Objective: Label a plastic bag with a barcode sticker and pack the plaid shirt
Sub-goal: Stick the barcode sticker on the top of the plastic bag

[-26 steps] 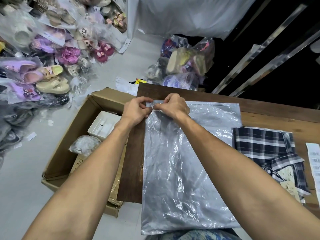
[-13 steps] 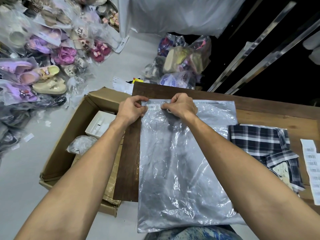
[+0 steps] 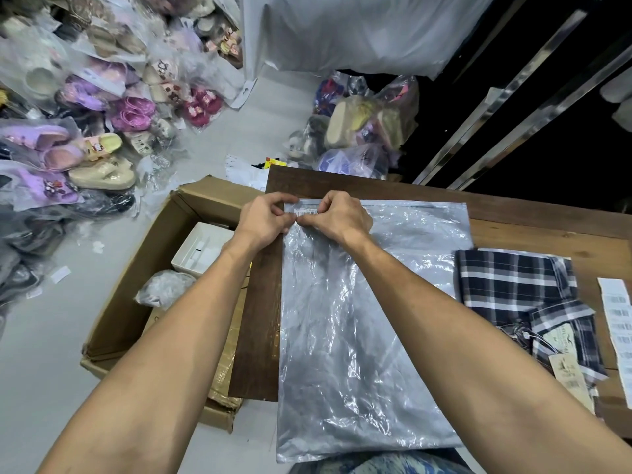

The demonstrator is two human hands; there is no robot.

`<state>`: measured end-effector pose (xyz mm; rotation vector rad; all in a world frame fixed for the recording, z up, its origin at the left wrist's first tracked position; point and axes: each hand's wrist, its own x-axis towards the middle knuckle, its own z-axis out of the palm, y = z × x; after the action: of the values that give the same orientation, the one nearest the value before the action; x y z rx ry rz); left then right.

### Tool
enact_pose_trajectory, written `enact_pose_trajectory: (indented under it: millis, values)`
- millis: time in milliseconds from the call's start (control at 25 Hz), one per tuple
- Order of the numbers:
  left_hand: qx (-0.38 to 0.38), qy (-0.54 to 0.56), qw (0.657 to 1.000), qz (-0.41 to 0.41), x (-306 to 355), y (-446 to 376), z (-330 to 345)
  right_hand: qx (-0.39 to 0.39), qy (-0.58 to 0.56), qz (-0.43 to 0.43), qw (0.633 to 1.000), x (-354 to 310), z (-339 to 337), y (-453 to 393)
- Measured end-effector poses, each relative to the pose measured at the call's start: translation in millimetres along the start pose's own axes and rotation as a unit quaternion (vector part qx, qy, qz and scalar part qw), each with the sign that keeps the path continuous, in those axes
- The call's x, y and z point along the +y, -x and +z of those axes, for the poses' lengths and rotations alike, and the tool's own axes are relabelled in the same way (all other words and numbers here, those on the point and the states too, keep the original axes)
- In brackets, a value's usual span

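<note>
A clear grey plastic bag (image 3: 359, 336) lies flat on the dark wooden table (image 3: 547, 220), its near end hanging over the table's edge. A white barcode sticker (image 3: 305, 211) sits on the bag's far left corner. My left hand (image 3: 265, 218) and my right hand (image 3: 342, 217) both rest on that corner, fingertips curled and meeting just below the sticker. It is unclear whether they pinch the bag or only press on it. The folded dark plaid shirt (image 3: 513, 289), with paper tags attached, lies to the right of the bag.
A strip of barcode stickers (image 3: 619, 323) lies at the table's right edge. An open cardboard box (image 3: 136, 302) with a white box and a wrapped bundle stands on the floor to the left. Bagged shoes (image 3: 85, 131) are piled at far left and beyond the table.
The sticker now shows on the bag's corner. My fingertips have drawn together just below it, where before they were spread along the bag's top edge.
</note>
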<state>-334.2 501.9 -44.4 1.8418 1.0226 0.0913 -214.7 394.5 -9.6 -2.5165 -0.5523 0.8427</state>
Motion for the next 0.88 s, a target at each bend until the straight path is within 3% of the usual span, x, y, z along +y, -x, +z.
enact_pose_trajectory:
  millis: [880]
  values:
    - [0.006, -0.018, 1.000, -0.005, -4, -5, 6, 0.028, 0.010, 0.002, 1.000, 45, -35, -8]
